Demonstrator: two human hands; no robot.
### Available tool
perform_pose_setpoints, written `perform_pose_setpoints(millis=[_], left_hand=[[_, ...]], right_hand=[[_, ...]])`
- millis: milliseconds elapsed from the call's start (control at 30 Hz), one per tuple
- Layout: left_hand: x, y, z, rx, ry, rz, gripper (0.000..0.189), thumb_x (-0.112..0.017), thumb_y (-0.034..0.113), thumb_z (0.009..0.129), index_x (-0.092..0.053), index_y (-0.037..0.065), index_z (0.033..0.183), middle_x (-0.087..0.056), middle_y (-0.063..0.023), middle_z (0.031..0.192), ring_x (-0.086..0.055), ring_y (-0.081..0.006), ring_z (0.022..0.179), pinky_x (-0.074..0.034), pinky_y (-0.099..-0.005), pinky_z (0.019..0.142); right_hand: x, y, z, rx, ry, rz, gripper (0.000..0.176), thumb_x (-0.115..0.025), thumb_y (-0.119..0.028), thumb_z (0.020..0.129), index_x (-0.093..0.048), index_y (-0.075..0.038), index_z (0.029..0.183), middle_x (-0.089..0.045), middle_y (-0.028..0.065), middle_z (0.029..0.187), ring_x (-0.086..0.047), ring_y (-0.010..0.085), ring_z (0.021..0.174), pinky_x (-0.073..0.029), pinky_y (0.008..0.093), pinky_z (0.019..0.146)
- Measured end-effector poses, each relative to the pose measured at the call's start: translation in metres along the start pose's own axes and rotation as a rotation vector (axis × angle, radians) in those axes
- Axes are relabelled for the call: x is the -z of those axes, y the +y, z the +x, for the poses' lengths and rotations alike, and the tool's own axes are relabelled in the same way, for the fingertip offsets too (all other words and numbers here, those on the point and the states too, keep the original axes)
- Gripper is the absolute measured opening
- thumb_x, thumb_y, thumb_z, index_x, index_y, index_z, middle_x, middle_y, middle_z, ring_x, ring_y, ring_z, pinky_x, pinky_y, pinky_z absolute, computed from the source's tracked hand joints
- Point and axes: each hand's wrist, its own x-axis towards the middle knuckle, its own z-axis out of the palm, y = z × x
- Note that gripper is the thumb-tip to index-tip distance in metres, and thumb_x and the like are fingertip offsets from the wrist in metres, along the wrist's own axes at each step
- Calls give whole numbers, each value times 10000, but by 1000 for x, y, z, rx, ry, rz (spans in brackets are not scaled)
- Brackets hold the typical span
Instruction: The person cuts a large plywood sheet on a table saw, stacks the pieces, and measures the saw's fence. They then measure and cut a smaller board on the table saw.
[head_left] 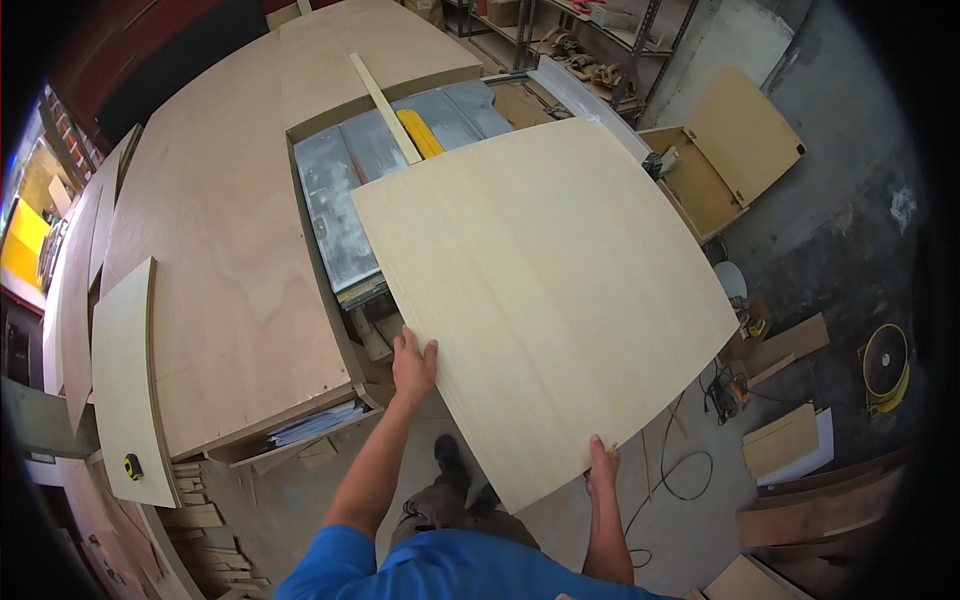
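A large pale plywood panel (550, 290) lies tilted over the grey metal saw table (345, 200), its near corner sticking out above the floor. My left hand (414, 366) grips the panel's left edge, fingers on top. At the near right edge my right hand (602, 466) holds the panel, thumb on top and the other fingers hidden beneath. Beyond the panel, a yellow piece (420, 134) and a light wooden strip (385, 108) show on the metal top, the strip reaching the panel's far edge.
A wide wooden worktable (220, 260) surrounds the saw at left and back. On it lies another panel (122, 380) with a tape measure (132, 466). An open wooden box (700, 180) stands right. Cables (690, 495), a power tool (730, 392) and offcuts (780, 445) lie on the floor.
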Motion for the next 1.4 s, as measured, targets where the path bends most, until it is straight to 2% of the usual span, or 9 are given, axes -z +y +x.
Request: perform_pose_setpoints(millis=[133, 467, 733, 833, 933, 1033, 1133, 1233, 1400], left_hand=[[4, 1, 14, 15, -26, -10, 682, -603, 281, 943, -316, -89, 1439, -501, -266, 1192, -566, -439, 1065, -485, -461, 895], [10, -7, 64, 15, 0, 40, 677, -609, 263, 938, -312, -95, 1431, -498, -261, 1181, -583, -445, 1020, -500, -469, 873], [27, -4, 127, 72, 14, 218, 653, -642, 310, 905, -422, -81, 1379, -540, -228, 1230, -531, -396, 1159, -456, -502, 940], [32, -9, 157, 89, 1, 261, 625, -652, 332, 895, -462, -62, 1342, -554, -209, 1237, -526, -383, 1176, -444, -534, 937], [38, -15, 188, 119, -32, 278, 590, -654, 340, 896, -485, -44, 1310, -563, -200, 1238, -526, -379, 1180, -442, -545, 934], [46, -16, 217, 141, -39, 293, 567, -650, 344, 902, -494, -31, 1298, -563, -199, 1249, -527, -382, 1183, -440, -546, 945], [50, -16, 245, 159, -29, 308, 557, -645, 350, 911, -495, -25, 1294, -558, -202, 1268, -528, -390, 1190, -436, -544, 965], [59, -14, 269, 195, -36, 316, 546, -629, 366, 921, -498, -12, 1292, -546, -208, 1296, -515, -405, 1221, -429, -540, 1002], [65, -7, 307, 279, 11, 340, 561, -604, 376, 935, -474, 26, 1353, -508, -206, 1348, -469, -418, 1270, -421, -560, 1015]], right_hand=[[-12, -14, -2, -54, -2, -36, 302, -694, -293, 897, -559, -59, 1032, -579, 6, 696, -476, 90, 420, -297, 249, 333], [-62, -45, 4, -104, -33, -65, 245, -677, -325, 909, -577, -102, 889, -533, -23, 595, -433, 85, 370, -276, 257, 321], [-119, -52, 26, -52, -97, -13, 249, -657, -321, 932, -565, -107, 844, -520, -28, 580, -423, 82, 364, -272, 254, 323], [-147, -66, 30, -79, -91, -38, 260, -660, -327, 931, -561, -102, 844, -521, -27, 584, -421, 80, 365, -268, 254, 325], [-168, -77, 39, -148, -145, -36, 297, -691, -267, 915, -573, -6, 996, -572, 10, 734, -476, 82, 476, -319, 264, 386], [-195, -77, 52, -138, -114, -72, 321, -700, -288, 912, -577, 5, 959, -552, 0, 725, -455, 79, 487, -324, 275, 405], [-226, -76, 65, -49, -113, -75, 317, -680, -367, 919, -534, -104, 820, -489, -34, 582, -391, 80, 368, -254, 261, 334], [-251, -89, 70, -71, -137, -104, 348, -682, -397, 915, -526, -112, 793, -456, -41, 565, -382, 82, 374, -260, 267, 342], [-285, -89, 100, -24, -283, -159, 394, -669, -425, 917, -491, -137, 716, -415, -50, 538, -370, 85, 378, -256, 272, 347]])
